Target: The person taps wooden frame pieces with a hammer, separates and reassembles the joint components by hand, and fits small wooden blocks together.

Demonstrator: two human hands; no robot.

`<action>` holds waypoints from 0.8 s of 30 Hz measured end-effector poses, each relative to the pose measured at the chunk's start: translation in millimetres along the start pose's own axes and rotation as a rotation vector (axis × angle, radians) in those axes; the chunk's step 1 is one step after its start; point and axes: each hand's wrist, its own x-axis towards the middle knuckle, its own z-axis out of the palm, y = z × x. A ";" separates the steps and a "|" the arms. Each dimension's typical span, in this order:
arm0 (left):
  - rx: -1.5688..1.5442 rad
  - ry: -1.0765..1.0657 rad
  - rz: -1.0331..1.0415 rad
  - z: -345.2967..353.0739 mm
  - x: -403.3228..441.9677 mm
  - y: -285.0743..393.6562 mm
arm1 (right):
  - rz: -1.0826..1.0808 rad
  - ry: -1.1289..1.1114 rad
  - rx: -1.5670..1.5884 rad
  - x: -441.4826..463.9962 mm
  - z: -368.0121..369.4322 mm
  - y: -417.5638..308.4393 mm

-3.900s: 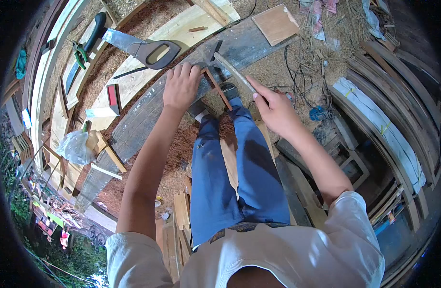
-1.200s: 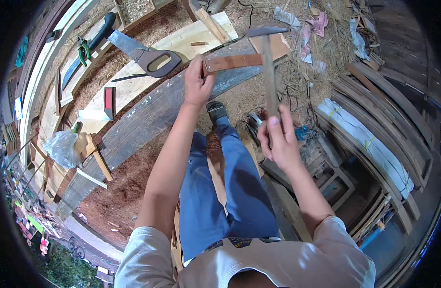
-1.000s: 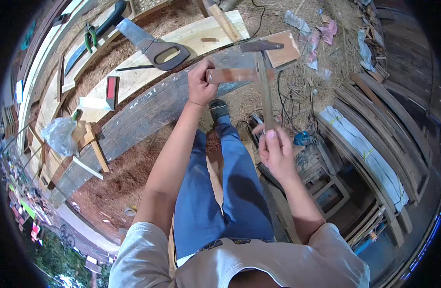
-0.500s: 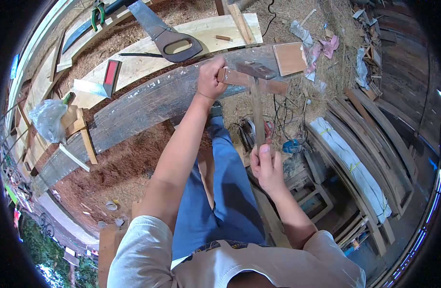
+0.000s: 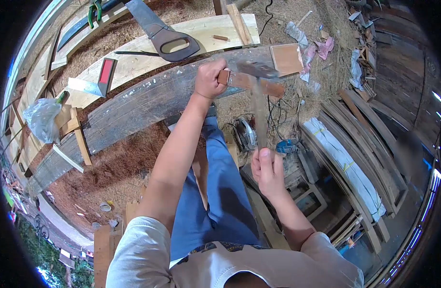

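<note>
My left hand (image 5: 211, 79) is closed round one end of a short reddish-brown wooden piece (image 5: 272, 89), over the edge of the long weathered plank (image 5: 134, 103). In my right hand (image 5: 268, 173) is the wooden handle of a hammer (image 5: 259, 113). Its metal head lies across the view of the wooden piece and hides part of it; I cannot tell whether they touch. A handsaw (image 5: 178, 45) rests on a pale curved board (image 5: 211, 30) beyond my left hand. Just past the hammer head is a flat square wooden board (image 5: 286, 58).
A try square (image 5: 105, 79) and a plastic bag (image 5: 42, 120) lie to the left, with green-handled pliers (image 5: 94, 13) at the top. A circular saw (image 5: 244, 134) and a blue power tool (image 5: 286, 146) sit on the ground. Curved timbers (image 5: 369, 139) are stacked at the right.
The hammer head is slightly blurred and lies a little lower against the wooden piece. The whole view has shifted slightly. Both hands keep their grip.
</note>
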 end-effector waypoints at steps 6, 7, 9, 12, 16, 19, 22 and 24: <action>0.013 -0.006 -0.024 1.1 -1.0 -0.5 | 0.044 0.063 0.044 -5.0 -3.2 -9.8; 0.025 -0.038 -0.049 -0.2 -1.6 -1.4 | 0.010 0.079 0.063 -7.8 -1.7 -10.1; 0.030 -0.058 -0.062 -0.8 -1.6 -2.3 | -0.059 0.115 0.102 -11.8 2.9 -10.0; 0.014 -0.030 -0.043 1.7 -1.2 -2.1 | 0.046 0.058 -0.195 3.1 -4.4 16.8; 0.019 -0.055 -0.066 -1.6 -1.8 -2.2 | -0.055 0.032 -0.029 -10.1 -1.3 -1.6; 0.018 -0.071 -0.085 -1.1 -2.2 -0.5 | -0.225 0.095 0.064 -15.0 6.3 -3.2; 0.016 -0.077 -0.074 -1.6 -1.2 -0.5 | -0.113 0.150 -0.287 1.2 -0.2 28.5; 0.013 -0.081 -0.064 -1.3 1.6 -3.2 | -0.089 0.124 -0.225 2.0 -2.1 29.5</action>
